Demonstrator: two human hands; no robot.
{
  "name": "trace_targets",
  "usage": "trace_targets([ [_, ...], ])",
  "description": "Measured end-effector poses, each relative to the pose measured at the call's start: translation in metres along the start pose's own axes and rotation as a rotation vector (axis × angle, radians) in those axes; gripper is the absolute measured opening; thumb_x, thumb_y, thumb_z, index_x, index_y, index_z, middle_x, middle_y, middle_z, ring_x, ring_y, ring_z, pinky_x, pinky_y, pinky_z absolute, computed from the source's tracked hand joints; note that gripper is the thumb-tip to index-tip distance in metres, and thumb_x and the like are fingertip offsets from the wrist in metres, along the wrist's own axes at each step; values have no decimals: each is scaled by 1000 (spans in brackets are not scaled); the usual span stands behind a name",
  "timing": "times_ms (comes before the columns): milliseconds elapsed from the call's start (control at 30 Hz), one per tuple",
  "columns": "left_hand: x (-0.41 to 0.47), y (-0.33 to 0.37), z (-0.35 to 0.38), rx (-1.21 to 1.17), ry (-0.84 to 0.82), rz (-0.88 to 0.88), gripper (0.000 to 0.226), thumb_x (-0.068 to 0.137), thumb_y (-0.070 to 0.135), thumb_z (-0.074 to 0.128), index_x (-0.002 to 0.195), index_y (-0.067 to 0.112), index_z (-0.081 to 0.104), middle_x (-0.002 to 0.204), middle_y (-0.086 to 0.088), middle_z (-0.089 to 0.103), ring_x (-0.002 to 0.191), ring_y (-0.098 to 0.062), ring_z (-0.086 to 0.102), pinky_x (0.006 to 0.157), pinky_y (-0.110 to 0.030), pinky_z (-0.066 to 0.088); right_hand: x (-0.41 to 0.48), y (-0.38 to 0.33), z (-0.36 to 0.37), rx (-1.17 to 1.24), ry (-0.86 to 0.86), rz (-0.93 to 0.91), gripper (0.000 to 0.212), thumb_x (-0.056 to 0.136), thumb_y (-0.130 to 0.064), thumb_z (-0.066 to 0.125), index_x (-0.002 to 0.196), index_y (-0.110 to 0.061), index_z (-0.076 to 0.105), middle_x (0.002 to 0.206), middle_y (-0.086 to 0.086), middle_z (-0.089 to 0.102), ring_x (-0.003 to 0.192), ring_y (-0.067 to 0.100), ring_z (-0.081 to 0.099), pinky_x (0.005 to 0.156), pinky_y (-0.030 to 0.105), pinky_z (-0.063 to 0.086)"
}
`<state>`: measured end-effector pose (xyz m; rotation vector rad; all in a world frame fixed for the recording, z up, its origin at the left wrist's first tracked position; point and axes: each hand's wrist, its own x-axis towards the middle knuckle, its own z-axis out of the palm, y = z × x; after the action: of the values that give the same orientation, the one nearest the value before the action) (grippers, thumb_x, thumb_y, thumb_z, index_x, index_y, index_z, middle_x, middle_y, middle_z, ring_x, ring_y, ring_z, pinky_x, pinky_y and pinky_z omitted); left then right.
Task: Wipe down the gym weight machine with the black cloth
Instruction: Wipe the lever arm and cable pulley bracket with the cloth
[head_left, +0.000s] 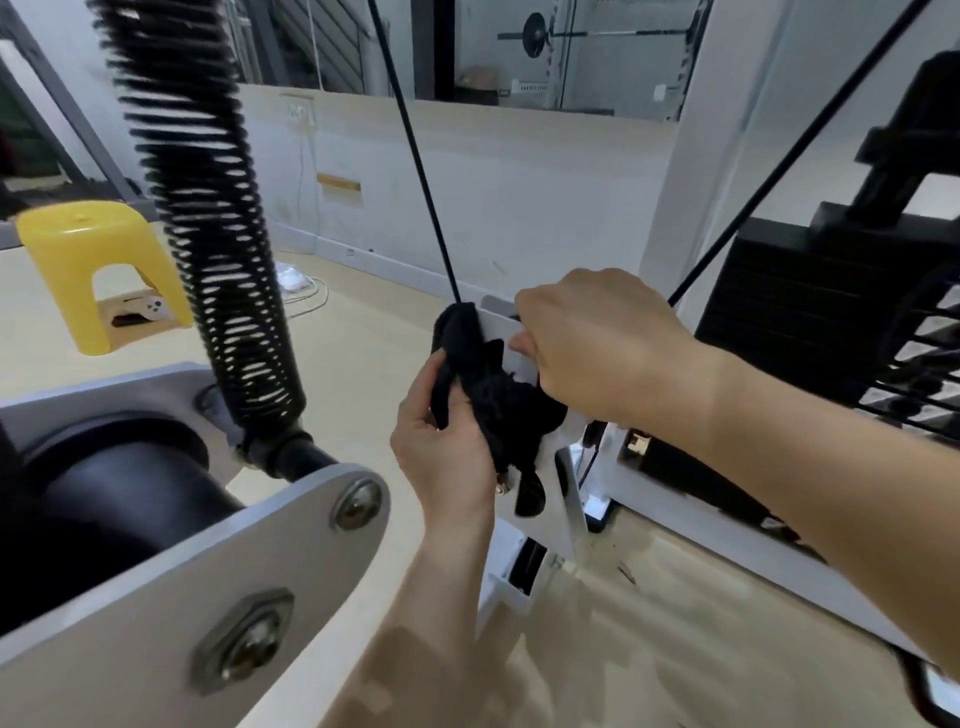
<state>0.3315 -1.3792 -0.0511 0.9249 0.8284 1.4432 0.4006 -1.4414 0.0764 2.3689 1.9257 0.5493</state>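
Black cloth (498, 400), bunched and limp, hangs against the weight machine's white bracket (501, 325), just below the cable (415, 156). We clutch it in our left hand (447, 457), fingers curled round it; our right hand (602, 348) clasps the bracket's upper edge.

A yellow plastic stool (78, 260) stands on the pale floor (363, 374) at its left edge; a white cable (306, 291) lies near the wall (519, 208).

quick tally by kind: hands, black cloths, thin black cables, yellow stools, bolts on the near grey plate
hands: 2 (left hand, right hand)
black cloth: 1
thin black cables: 2
yellow stool: 1
bolts on the grey plate: 2
total: 8
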Motion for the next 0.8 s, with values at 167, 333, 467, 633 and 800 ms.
trace_targets([
  [167,2,-8,-24,-88,86,-152,22,97,14,56,117,19,61,114,-2,64,107,-16,63,84,-19,54,-7,-6,5,-53,37,45,16,97,-16,50,83,-15,41,62,0,37,50,17,34,44,29,19],
  [333,1,3,-7,84,-109,121,11,92,27,65,102,24,64,109,1,64,101,-8,61,85,-19,49,-10,-8,4,-93,73,31,18,98,-18,46,86,-16,33,61,-2,30,49,15,27,45,30,12],
  [467,-4,-18,-14,94,-31,70,12,96,17,58,93,28,60,95,9,64,90,-4,60,77,-14,44,-11,-11,8,-89,131,-24,22,97,-11,47,85,-16,29,60,-3,30,49,16,27,47,31,11],
  [633,-28,-37,-22,446,-114,187,25,92,13,60,94,37,55,102,11,53,100,-2,52,86,-15,40,-11,-14,28,-149,219,35,42,84,2,27,115,-7,54,72,0,42,66,26,41,62,31,24],
  [800,-49,-25,-39,545,-278,217,26,83,11,69,92,35,65,100,11,60,97,2,57,87,-18,46,-16,-20,49,-114,334,86,63,77,-8,15,120,6,59,91,16,66,76,33,63,66,37,45],
])
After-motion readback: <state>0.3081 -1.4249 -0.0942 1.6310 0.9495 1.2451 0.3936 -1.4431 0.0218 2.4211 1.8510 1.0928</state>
